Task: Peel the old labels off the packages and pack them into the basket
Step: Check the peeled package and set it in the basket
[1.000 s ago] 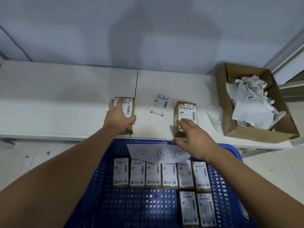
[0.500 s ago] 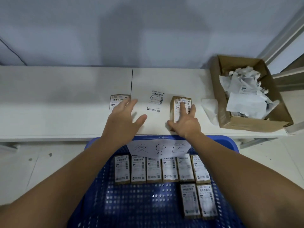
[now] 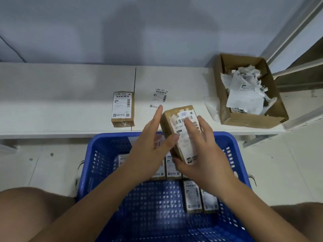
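I see the right hand gripping a brown package above the blue basket, its barcode label faced up, print too blurred to read. The left hand lies flat-fingered against the package's side. Another labelled package rests on the shelf.

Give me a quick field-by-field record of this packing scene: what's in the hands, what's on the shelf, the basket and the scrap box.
held package: brown package with white label, tilted, lifted over the basket's far rim
right hand: grips the package from the near end, fingers across its label
left hand: fingers straight, thumb against the package's side
shelf: a second package lying flat, a loose label to its right
basket: blue, holding labelled packages in rows
scrap box: cardboard on the right, full of crumpled paper
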`<state>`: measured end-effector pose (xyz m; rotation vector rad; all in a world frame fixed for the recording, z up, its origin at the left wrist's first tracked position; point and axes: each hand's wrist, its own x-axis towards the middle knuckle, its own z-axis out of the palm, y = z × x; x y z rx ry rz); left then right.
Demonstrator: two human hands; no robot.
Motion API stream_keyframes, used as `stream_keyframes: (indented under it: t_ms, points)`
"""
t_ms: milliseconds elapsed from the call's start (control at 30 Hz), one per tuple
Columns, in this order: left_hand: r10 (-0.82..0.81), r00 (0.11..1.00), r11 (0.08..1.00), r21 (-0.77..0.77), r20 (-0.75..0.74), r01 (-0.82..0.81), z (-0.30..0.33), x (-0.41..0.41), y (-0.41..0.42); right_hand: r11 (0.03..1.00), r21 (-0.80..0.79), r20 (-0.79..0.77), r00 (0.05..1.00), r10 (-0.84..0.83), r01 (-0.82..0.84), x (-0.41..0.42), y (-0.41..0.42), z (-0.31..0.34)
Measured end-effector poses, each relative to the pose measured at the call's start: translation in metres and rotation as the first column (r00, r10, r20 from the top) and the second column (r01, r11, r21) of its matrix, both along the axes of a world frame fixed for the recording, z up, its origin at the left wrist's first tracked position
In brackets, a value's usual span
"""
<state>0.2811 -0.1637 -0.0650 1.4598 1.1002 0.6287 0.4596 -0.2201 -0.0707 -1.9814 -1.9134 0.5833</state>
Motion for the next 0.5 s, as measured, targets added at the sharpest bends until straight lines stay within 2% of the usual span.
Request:
stream_keyframes:
  t_ms: [67, 233, 500]
  points:
    - [0.013, 0.998, 0.998, -0.068, 0.069, -0.008, -0.009, 0.005, -0.001, 1.0, -0.013, -0.063, 0.998, 0.002, -0.002, -0.006, -0.014, -0.006]
    - [0.074, 0.992, 0.995, -0.07, 0.103, -0.067, -0.025, 0.009, 0.011, 0.995, -0.001, -0.069, 0.993, 0.097, -0.097, -0.002, -0.014, -0.018]
    - [0.022, 1.0, 1.0, -0.02, -0.004, -0.022, -0.03, 0.016, 0.042, 0.986, -0.014, -0.209, 0.965, 0.157, -0.164, 0.021, 0.014, -0.028]
